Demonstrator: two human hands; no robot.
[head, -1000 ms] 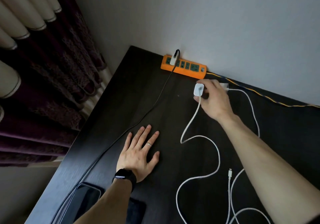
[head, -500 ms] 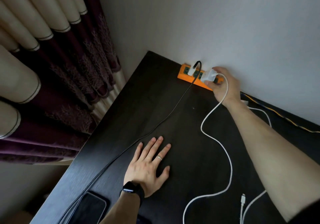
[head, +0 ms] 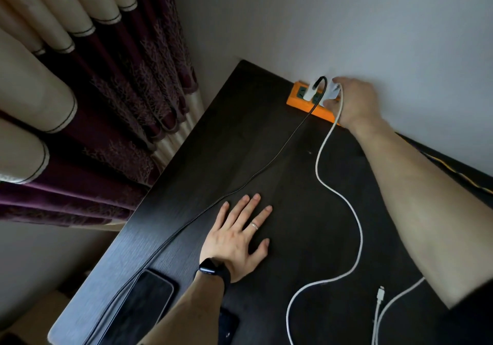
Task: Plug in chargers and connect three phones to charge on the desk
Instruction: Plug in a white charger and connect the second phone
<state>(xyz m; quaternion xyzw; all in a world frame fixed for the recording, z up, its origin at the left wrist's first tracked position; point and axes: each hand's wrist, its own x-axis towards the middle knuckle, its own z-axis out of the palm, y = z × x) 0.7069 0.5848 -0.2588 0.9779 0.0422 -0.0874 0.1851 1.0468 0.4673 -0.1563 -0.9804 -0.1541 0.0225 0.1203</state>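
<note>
Orange plastic power strip (head: 298, 103), at back edge of dark wooden desk (head: 240, 144), held one white plug (head: 310, 93). Right hand (head: 356, 102) gripped second white charger block (head: 330, 92) at its sockets, fingers curled. Left hand (head: 234, 240) lay flat, fingers spread, empty.

A power strip (head: 298, 102) lies at the counter's (head: 240, 136) far edge against the wall (head: 320, 24), a plug (head: 309, 94) standing in it and the right grip (head: 354, 102) holding a charger (head: 330, 92) just right of that, while the left grip (head: 237, 240) rests flat between the plug's cord (head: 240, 188) and the charger's cord (head: 357, 224), a phone (head: 144, 302) at the near-left corner.
</note>
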